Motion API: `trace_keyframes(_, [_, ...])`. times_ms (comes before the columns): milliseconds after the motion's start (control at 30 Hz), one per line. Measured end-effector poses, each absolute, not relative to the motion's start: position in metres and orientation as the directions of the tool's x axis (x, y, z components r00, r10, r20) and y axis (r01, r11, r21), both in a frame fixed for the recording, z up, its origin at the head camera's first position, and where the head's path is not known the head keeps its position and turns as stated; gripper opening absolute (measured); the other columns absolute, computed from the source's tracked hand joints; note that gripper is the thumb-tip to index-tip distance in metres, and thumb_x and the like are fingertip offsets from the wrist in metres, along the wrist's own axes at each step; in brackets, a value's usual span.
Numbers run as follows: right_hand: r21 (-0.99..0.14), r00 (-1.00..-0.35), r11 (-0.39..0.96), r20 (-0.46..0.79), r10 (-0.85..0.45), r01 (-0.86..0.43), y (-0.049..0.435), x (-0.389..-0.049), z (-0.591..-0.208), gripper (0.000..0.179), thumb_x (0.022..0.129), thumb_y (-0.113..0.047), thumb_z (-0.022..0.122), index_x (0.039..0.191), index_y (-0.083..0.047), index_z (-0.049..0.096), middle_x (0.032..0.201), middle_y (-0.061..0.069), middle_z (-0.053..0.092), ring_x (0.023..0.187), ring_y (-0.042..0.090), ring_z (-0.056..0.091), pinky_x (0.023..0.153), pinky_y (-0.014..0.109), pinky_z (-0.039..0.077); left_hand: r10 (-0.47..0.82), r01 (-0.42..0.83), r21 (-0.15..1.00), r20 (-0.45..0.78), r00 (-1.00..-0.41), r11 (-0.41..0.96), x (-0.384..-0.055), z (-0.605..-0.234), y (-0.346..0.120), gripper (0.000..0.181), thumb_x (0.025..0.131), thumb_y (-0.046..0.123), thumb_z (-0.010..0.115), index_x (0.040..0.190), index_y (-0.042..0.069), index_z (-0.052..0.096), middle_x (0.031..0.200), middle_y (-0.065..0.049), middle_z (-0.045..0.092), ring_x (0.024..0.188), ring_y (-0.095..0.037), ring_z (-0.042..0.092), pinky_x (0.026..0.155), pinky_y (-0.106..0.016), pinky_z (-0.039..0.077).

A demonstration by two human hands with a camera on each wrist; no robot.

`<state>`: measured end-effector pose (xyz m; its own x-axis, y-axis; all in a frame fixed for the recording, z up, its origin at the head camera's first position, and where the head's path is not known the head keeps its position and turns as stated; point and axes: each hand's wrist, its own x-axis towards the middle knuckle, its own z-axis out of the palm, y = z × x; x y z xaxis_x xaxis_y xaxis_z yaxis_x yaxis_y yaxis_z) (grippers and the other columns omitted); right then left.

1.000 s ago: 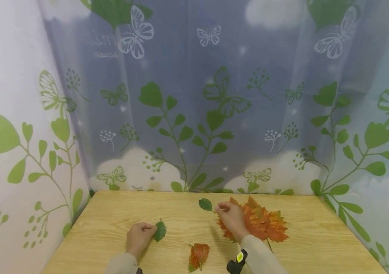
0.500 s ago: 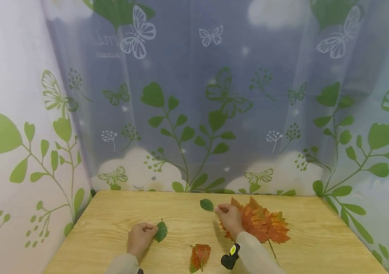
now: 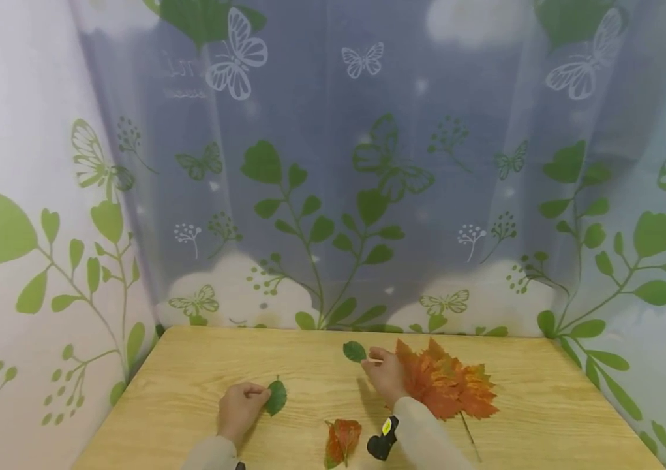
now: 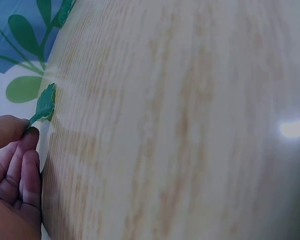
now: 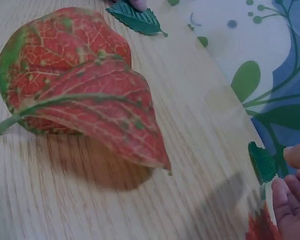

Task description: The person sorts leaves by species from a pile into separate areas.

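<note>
My left hand [image 3: 241, 411] pinches the edge of a green serrated leaf [image 3: 276, 397] between thumb and forefinger, at the left middle of the table. In the left wrist view that leaf [image 4: 46, 102] sticks up past the fingertips. Farther back, a second green leaf [image 3: 354, 351] lies on the wood. My right hand [image 3: 385, 376] is just right of its stem; in the right wrist view the thumb stands apart from the fingers beside this leaf [image 5: 262, 162]. Whether a fingertip touches the stem is hard to tell.
A heap of orange maple leaves [image 3: 450, 378] spreads right of my right hand, one long stem pointing to the front. Red-and-green leaves [image 3: 342, 442] lie near the front middle of the wooden table [image 3: 544, 418]. A printed curtain [image 3: 333, 196] hangs behind.
My right hand has shifted slightly, its wrist swinging left, and its thumb and fingers have parted near the stem. The left hand and both green leaves stay in place.
</note>
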<state>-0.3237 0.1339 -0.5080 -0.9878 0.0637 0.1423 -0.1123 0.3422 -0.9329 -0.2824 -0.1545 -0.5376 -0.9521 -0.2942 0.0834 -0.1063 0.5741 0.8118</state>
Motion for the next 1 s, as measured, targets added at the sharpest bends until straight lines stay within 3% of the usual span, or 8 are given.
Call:
trace_keyframes(400, [-0.854,-0.988,0.503,0.151,0.004,-0.129,0.134,-0.328,-0.525,0.043,0.088,-0.002,0.062,0.126,0.017,0.05,0.119,0.035,0.057,0.111,0.048,0.054,0.088,0.052,0.05,-0.293,-0.121,0.812,0.064,-0.954,0.571,-0.283,-0.539,-0.156,0.013,0.08,0.023,0.074,0.082,0.01,0.074,0.069,0.005,0.066,0.065,-0.012,0.058,0.061,-0.031,0.045])
trace_keyframes(600, [-0.807,-0.968,0.585,0.204,0.147,-0.082,0.133,-0.328,-0.531,0.02,0.083,-0.001,0.064,0.101,0.007,0.069,0.094,0.019,0.068,0.088,0.036,0.064,0.074,0.047,0.054,-0.292,-0.109,0.814,0.077,-0.953,0.57,-0.284,-0.539,-0.156,0.013,0.08,0.023,0.074,0.081,0.01,0.074,0.069,0.004,0.067,0.065,-0.012,0.059,0.061,-0.031,0.046])
trace_keyframes(1000, [-0.719,-0.941,0.691,0.281,0.191,-0.074,0.127,-0.337,-0.549,0.004,0.086,-0.004,0.066,0.082,-0.003,0.068,0.076,0.007,0.065,0.068,0.022,0.06,0.061,0.04,0.051,-0.303,-0.123,0.807,0.072,-0.95,0.577,-0.282,-0.535,-0.153,0.013,0.08,0.022,0.074,0.081,0.01,0.073,0.069,0.004,0.067,0.064,-0.011,0.058,0.06,-0.03,0.045])
